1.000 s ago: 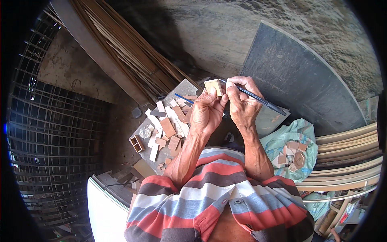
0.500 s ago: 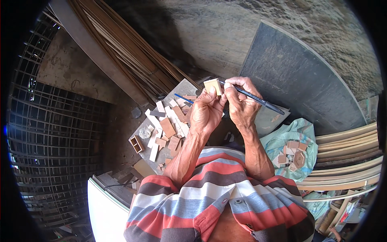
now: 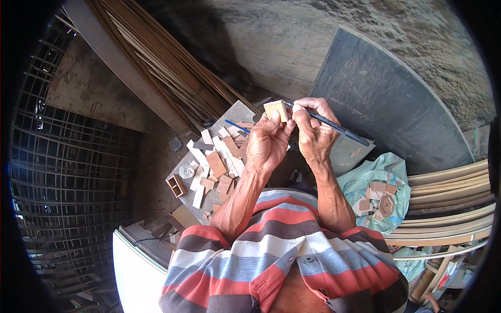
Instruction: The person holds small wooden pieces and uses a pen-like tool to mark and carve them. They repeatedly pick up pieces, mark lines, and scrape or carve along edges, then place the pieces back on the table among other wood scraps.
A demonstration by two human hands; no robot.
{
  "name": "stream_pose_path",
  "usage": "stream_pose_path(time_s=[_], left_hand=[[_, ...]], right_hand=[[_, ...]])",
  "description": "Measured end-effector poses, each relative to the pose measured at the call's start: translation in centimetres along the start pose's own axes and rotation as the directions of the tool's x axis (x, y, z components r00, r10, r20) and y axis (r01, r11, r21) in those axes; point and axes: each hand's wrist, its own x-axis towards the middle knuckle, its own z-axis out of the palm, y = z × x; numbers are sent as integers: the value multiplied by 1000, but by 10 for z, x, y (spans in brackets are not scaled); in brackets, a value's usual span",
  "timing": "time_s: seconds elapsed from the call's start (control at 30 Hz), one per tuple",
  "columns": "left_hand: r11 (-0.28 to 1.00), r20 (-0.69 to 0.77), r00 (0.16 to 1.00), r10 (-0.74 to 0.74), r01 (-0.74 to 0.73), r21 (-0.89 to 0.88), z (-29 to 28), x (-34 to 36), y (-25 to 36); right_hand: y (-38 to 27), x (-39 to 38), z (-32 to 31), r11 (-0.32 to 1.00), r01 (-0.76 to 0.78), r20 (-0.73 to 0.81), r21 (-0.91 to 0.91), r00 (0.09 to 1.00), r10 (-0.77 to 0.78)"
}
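Between the thumb and fingers of my left hand (image 3: 267, 143) is a small pale wooden block (image 3: 274, 110), held up in front of me. My right hand (image 3: 316, 128) grips a dark pen (image 3: 336, 125) like a writing tool. The pen's tip end meets the right edge of the block; whether it touches is too small to tell. Below and left of my left hand, many wood offcuts (image 3: 216, 164) lie scattered on a grey board (image 3: 169, 176). Among them are a blue pen (image 3: 237, 126) and a small open wooden box with compartments (image 3: 176, 185).
A pale green sack (image 3: 399, 172) holding wood pieces (image 3: 386, 205) lies at the right, beside stacked boards (image 3: 449, 180). A large dark panel (image 3: 389, 94) leans on the wall. Long wood strips (image 3: 156, 52) stand at upper left, near a metal grid (image 3: 68, 182).
Both hands stay in nearly the same place. The pen and right fingers have shifted very slightly, with the block still in the left hand.
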Motion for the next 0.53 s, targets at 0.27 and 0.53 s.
stream_pose_path(time_s=[0.27, 0.53], left_hand=[[1000, -8, 1000, 7, -7, 12, -1, 4, 0], [994, 6, 1000, -5, 4, 105, -12, 7, 5]], right_hand=[[4, 1, 1, 1000, -22, 5, 18, 1000, 22], [14, -2, 6, 974, -173, -56, 144, 981, 183]])
